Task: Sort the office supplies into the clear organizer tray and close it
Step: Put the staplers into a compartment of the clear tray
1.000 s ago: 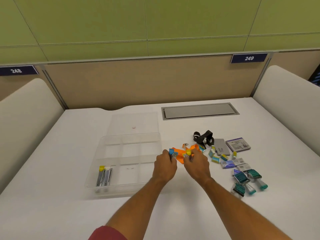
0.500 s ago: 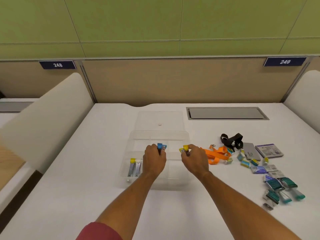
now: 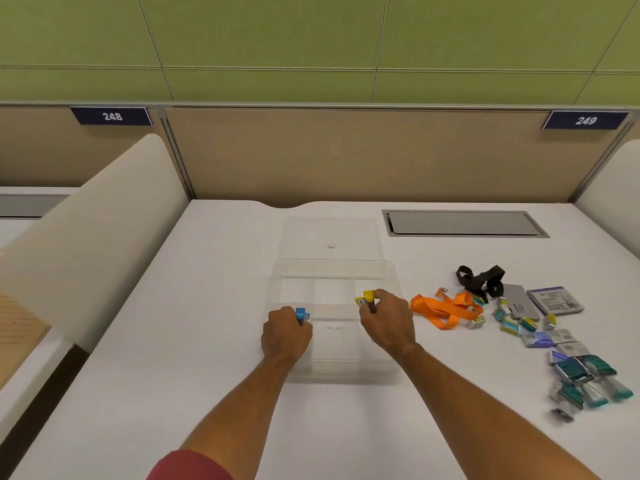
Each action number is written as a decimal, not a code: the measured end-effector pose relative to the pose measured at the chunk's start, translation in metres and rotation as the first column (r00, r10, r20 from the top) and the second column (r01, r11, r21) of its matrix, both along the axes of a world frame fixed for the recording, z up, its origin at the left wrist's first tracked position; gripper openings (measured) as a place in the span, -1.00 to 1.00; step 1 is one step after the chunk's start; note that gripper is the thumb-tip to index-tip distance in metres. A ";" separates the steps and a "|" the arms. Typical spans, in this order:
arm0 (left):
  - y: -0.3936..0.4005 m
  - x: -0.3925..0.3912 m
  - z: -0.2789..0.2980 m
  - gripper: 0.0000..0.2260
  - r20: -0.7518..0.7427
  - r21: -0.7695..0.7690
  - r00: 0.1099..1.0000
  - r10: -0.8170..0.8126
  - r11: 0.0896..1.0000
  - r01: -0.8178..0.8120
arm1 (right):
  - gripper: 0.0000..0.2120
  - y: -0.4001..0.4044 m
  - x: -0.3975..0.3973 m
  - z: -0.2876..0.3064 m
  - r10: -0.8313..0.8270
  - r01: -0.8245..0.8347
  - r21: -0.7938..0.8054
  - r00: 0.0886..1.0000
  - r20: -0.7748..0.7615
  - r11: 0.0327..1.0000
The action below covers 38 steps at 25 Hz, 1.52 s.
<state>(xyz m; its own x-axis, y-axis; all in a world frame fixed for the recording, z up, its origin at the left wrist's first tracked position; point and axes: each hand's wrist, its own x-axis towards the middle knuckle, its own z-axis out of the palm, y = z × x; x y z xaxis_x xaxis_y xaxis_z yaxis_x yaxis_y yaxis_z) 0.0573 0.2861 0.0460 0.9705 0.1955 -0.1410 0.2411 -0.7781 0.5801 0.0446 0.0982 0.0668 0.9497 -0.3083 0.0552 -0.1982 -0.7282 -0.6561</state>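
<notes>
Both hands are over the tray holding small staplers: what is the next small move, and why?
Probably lower the left hand and set its blue stapler into the tray compartment beneath it. Both hands already hover over the open tray; the right hand with its yellow stapler can follow.

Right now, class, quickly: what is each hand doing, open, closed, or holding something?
Left hand: closed around a blue-capped item, over the clear tray.
Right hand: closed around yellow-capped items, over the same tray.
</notes>
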 end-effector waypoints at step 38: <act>0.118 0.008 -0.015 -0.51 0.109 0.429 0.932 -0.346 0.862 0.270 | -0.79 0.134 0.013 -0.010 0.493 -0.565 -0.178 0.806 -0.327 0.806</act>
<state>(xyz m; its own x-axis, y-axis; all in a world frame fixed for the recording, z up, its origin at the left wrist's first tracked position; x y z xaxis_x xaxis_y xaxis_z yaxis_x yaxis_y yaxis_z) 0.0656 0.4037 0.0308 0.9913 -0.1153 0.0627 -0.1262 -0.9689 0.2127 0.0574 0.2323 0.0569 0.9495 0.2378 -0.2047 0.1359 -0.8997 -0.4149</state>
